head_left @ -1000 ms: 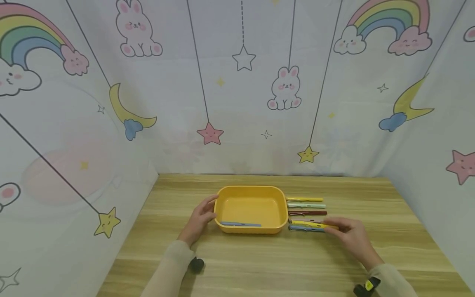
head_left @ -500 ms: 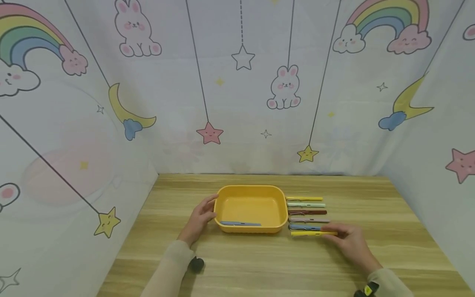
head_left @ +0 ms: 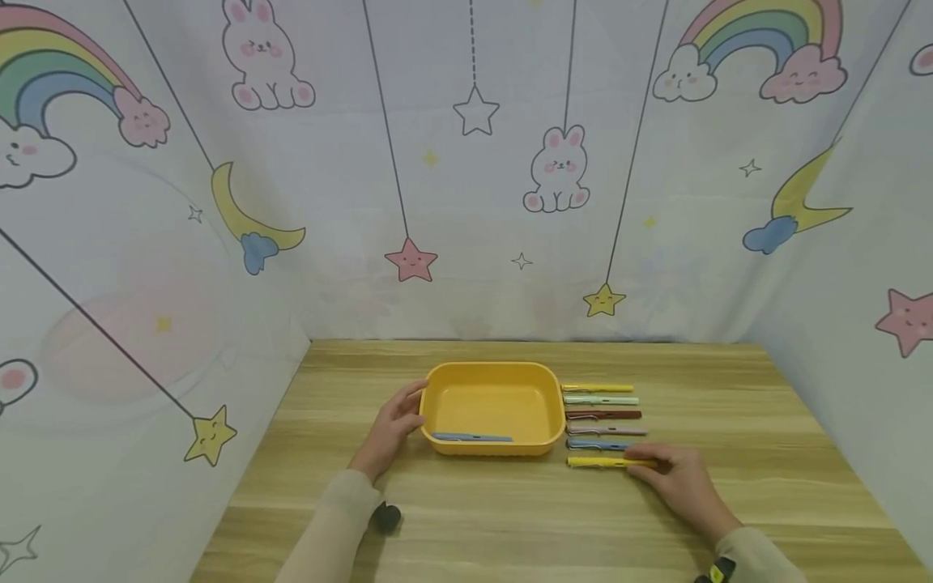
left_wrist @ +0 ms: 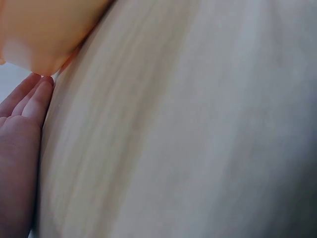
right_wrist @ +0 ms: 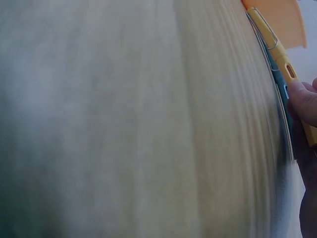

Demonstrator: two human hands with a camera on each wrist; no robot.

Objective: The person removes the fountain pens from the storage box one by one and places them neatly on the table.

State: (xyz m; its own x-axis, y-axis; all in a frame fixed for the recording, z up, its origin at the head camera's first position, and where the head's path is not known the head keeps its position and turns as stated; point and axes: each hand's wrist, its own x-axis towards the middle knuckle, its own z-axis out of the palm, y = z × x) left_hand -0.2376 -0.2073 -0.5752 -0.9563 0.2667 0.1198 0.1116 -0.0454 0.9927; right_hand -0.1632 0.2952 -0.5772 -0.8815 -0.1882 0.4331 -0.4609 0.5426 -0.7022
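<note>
Right hand: At the lower right of the head view we see the right hand (head_left: 678, 482), its thumb and fingers pinching the right end of a slim yellow pen with a wire clip (head_left: 598, 462).
Held pen: We find it right of the frame's centre, lowest in the column of pens and lying roughly crosswise; whether it touches the table, we cannot tell.
Left hand: Left of centre, the left hand (head_left: 386, 437) has its fingers extended and slightly spread, touching the left side of a smooth yellow rectangular tray with rounded corners (head_left: 496, 409).
Tray: It sits at lower centre, and inside, along its lower wall, we see one slim light-blue pen (head_left: 472, 438).
Pen column: Just right of the tray, from top down, we count a yellow capped pen (head_left: 598, 389), a pale-green pen (head_left: 601, 401), a dark-red pen (head_left: 603, 414), a greyish-pink pen (head_left: 607, 431) and a blue clipped pen (head_left: 598, 444), its right end hidden by the fingers.
Surface: Beneath everything we see a pale wood-grain table (head_left: 496, 518).
Backdrop: White printed fabric (head_left: 466, 210) fills the upper frame.
</note>
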